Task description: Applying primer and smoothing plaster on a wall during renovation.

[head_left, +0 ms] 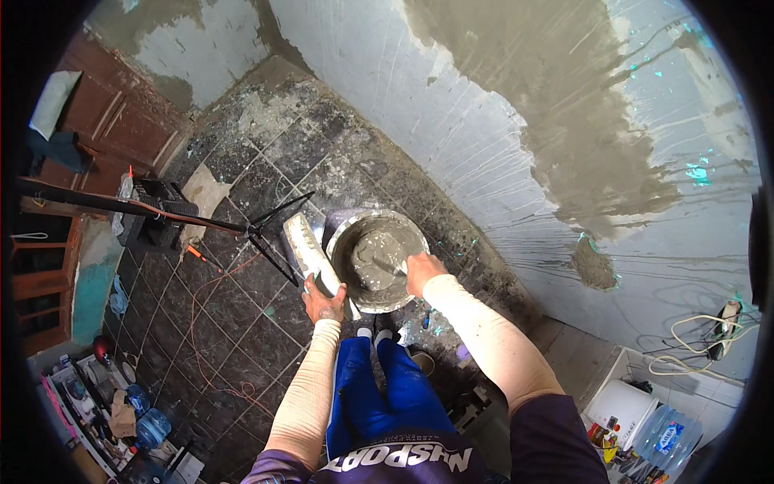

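Note:
A round metal pan (345,232) of wet grey plaster stands on the dark tiled floor in front of my feet. My right hand (422,271) grips a small trowel (390,264) whose blade is sunk in the plaster. My left hand (323,298) holds a long flat plastering trowel (306,250) by its handle, just left of the pan's rim, its pale plaster-smeared blade pointing away from me. Both forearms wear light sleeves.
A wall (564,121) partly coated with grey plaster rises to the right. A black tripod (266,230) and a dark stool (161,214) stand on the left, with an orange cable (211,323) on the floor. Water bottles (149,423), a white bucket (621,407) and clutter lie near the lower corners.

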Action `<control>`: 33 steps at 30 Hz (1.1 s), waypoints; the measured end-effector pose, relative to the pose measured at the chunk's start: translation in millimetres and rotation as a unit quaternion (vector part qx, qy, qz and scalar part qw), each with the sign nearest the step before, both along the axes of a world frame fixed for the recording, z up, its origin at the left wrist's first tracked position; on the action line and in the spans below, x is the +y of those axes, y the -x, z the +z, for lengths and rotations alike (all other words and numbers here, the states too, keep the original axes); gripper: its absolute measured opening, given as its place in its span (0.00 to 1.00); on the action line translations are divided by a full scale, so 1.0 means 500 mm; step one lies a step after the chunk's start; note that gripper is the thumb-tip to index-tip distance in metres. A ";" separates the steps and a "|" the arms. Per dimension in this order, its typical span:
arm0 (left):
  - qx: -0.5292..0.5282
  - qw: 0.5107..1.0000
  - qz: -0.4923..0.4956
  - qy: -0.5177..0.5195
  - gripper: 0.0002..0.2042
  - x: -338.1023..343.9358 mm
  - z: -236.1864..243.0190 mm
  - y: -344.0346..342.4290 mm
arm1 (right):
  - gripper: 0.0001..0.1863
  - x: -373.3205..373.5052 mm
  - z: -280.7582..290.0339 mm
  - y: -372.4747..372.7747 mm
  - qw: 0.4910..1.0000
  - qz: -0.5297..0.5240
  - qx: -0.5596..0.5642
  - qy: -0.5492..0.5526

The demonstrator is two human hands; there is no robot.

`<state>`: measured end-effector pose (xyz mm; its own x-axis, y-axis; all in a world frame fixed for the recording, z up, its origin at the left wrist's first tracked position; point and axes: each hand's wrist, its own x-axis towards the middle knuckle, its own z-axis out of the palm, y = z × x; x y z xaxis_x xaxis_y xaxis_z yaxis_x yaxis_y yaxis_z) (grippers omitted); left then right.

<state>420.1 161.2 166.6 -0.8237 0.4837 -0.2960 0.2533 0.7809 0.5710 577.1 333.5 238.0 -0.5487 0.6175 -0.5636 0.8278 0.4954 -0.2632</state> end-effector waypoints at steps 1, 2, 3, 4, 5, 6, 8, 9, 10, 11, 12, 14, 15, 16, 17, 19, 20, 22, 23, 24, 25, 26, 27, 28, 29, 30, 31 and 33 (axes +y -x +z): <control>0.007 1.000 -0.002 -0.002 0.41 -0.002 -0.002 0.002 | 0.08 0.008 0.003 0.010 1.000 -0.012 0.009 -0.017; 0.004 1.000 -0.004 0.000 0.41 0.002 0.002 -0.001 | 0.08 0.019 -0.002 0.017 1.000 -0.026 -0.001 -0.017; -0.009 1.000 -0.002 0.003 0.40 0.010 0.004 -0.002 | 0.08 0.010 -0.007 0.021 0.999 -0.028 -0.004 -0.014; -0.024 1.000 -0.001 0.005 0.40 0.014 0.008 -0.005 | 0.08 0.000 -0.012 0.027 1.000 -0.027 0.004 -0.004; -0.022 1.000 -0.001 0.008 0.40 0.012 0.013 -0.002 | 0.08 -0.010 -0.020 0.043 1.000 -0.023 0.016 0.007; -0.032 0.999 0.006 0.020 0.40 0.013 0.017 -0.003 | 0.08 -0.035 -0.012 0.048 0.999 -0.003 0.008 0.054; -0.036 0.999 0.019 0.035 0.39 0.009 0.021 0.003 | 0.08 -0.086 -0.028 0.049 0.999 0.015 0.018 0.042; -0.032 0.999 0.012 0.025 0.39 0.006 0.016 0.003 | 0.09 -0.088 -0.013 0.040 0.999 0.019 0.018 0.041; -0.028 0.999 0.005 0.014 0.40 0.003 0.011 0.005 | 0.09 -0.073 -0.015 0.025 0.998 0.028 0.010 0.047; -0.030 0.999 0.003 0.014 0.40 0.000 0.005 0.004 | 0.10 -0.048 -0.014 0.006 0.998 0.034 -0.001 0.051; -0.015 1.000 0.004 0.017 0.40 0.000 -0.001 0.004 | 0.11 -0.019 -0.001 0.000 0.997 0.052 -0.034 0.054; -0.009 1.000 0.013 0.005 0.41 -0.001 -0.001 0.000 | 0.09 -0.001 -0.011 -0.012 1.000 -0.006 -0.013 0.011; -0.003 1.000 0.007 0.012 0.41 0.004 0.001 -0.003 | 0.09 0.006 -0.019 -0.016 1.000 -0.031 0.001 0.000; -0.010 1.000 0.005 0.005 0.41 0.014 0.000 -0.004 | 0.09 0.007 -0.029 -0.017 1.000 -0.031 -0.002 -0.003; -0.015 1.000 0.005 0.004 0.40 0.009 0.003 0.000 | 0.10 -0.012 -0.034 0.002 1.000 -0.026 0.008 0.003; -0.009 1.000 0.000 0.005 0.40 0.004 0.001 -0.001 | 0.12 -0.047 -0.043 0.030 0.999 -0.009 -0.005 0.034; -0.004 1.000 -0.002 0.005 0.40 0.005 0.005 -0.004 | 0.12 -0.066 -0.033 0.030 0.999 -0.007 0.003 0.040; -0.017 1.000 0.009 0.011 0.40 0.009 0.013 -0.002 | 0.15 -0.078 -0.033 0.016 0.999 -0.004 0.030 0.033; -0.030 0.999 0.021 0.018 0.39 0.010 0.018 -0.002 | 0.15 -0.070 -0.016 0.011 0.999 -0.004 0.029 0.033; -0.030 0.999 0.021 0.017 0.39 0.006 0.016 -0.001 | 0.14 -0.059 0.003 0.007 0.998 0.026 0.022 0.046; -0.013 1.000 0.019 0.016 0.39 -0.002 0.011 0.003 | 0.14 -0.050 0.017 0.004 0.997 0.056 0.015 0.058; 0.004 1.000 0.016 0.011 0.39 0.003 0.008 0.004 | 0.09 -0.036 0.016 0.001 0.997 0.058 -0.006 0.048; 0.005 1.000 0.016 0.007 0.39 0.003 0.006 0.002 | 0.09 -0.016 0.016 -0.005 0.997 0.058 -0.006 0.044; -0.002 1.000 0.013 0.003 0.39 0.002 0.004 -0.002 | 0.08 0.008 0.015 -0.010 0.999 0.043 -0.012 0.026; -0.010 1.000 0.007 0.000 0.39 0.003 0.005 -0.005 | 0.06 0.021 0.013 -0.013 0.999 0.026 -0.020 0.011; -0.020 1.000 -0.001 0.003 0.40 0.008 0.004 -0.008 | 0.06 0.029 -0.012 -0.014 1.000 0.002 -0.003 -0.023; -0.020 1.000 -0.004 0.001 0.40 0.015 0.002 -0.007 | 0.06 0.027 -0.027 -0.014 1.000 -0.001 -0.004 -0.025; -0.013 1.000 0.005 -0.014 0.41 0.008 0.003 -0.003 | 0.06 -0.010 -0.034 0.022 1.000 -0.016 0.015 0.003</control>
<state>421.7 165.0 168.3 -0.8210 0.4831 -0.3043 0.2295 0.7673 0.5988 566.1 328.4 220.8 -0.5455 0.6308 -0.5518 0.8348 0.4676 -0.2908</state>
